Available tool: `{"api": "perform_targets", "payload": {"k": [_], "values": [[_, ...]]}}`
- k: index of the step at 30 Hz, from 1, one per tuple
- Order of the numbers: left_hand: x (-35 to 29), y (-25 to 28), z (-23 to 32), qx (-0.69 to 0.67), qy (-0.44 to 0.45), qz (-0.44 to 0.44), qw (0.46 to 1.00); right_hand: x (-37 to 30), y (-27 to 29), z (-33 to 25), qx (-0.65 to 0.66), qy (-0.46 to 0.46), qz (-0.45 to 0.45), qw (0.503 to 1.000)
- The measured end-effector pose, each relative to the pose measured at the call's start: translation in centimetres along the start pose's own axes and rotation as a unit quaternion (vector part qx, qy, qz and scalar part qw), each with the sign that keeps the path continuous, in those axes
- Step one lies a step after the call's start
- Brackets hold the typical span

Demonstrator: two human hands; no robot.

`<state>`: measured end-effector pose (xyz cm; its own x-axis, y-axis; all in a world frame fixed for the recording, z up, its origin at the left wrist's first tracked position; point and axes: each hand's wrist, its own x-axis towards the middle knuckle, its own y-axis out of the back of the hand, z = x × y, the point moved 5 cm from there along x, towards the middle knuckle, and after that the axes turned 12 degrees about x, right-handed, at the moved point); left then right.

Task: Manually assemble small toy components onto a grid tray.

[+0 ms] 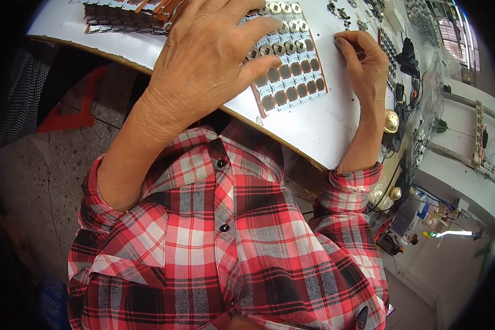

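On the white tabletop lies a panel of small round circuit boards [297, 90], light blue with dark discs. Its far rows carry shiny round metal pieces [290, 47], while the near rows show bare dark discs. My left hand [206, 58] is spread over the panel's left side with its fingers apart, hiding part of it. To the right of the panel, my right hand [367, 60] is held close above the table, thumb and forefinger pinched together. Whatever is between those fingertips, if anything, is too small to make out.
A stack of similar panels [129, 25] sits at the table's far left. Loose small metal parts [341, 14] lie beyond my right hand. Black cables [404, 91] and clear plastic [430, 99] crowd the right side. The table's front edge [275, 137] runs near my body.
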<state>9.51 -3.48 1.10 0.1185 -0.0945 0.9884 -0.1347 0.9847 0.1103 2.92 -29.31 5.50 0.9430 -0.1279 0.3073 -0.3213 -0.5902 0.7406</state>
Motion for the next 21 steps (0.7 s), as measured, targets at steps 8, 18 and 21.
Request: {"api": "perform_targets", "payload": {"k": [8, 18, 21], "values": [[4.1, 1.6, 1.7, 0.075, 0.187, -0.368, 0.908, -0.5, -0.5, -1.9, 0.294, -0.131, 0.049, 0.946], [4.1, 1.6, 1.7, 0.076, 0.195, -0.375, 0.903, -0.9, -1.7, -3.7, 0.339, -0.143, -0.061, 0.928], [0.4, 0.6, 0.4, 0.051, 0.009, -0.056, 0.997, -0.7, -1.6, -4.4, 0.356, -0.146, -0.028, 0.923]]}}
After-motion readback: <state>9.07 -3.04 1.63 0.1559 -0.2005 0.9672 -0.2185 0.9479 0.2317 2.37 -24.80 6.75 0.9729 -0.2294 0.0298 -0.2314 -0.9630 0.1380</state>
